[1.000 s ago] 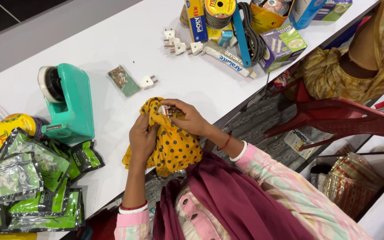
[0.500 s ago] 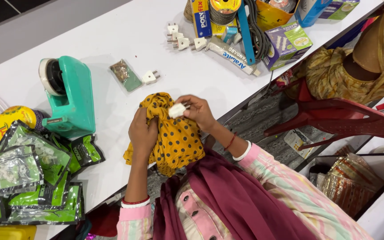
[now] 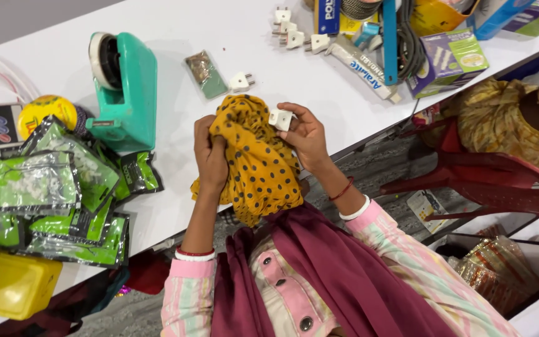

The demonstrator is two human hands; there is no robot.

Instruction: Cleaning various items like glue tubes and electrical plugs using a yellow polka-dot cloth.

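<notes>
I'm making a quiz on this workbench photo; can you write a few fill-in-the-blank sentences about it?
The right hand holds a small ____ plug.
The left hand grips a yellow cloth with ____ dots.
The tape dispenser is ____ in colour.
Missing words: white; black; green.

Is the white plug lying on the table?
No, the right hand holds the white plug above the yellow dotted cloth.

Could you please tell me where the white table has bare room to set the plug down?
Bare table lies between the tape dispenser and the loose plugs. A smaller patch lies between the right hand and the glue tube. The green packets crowd the left.
</notes>
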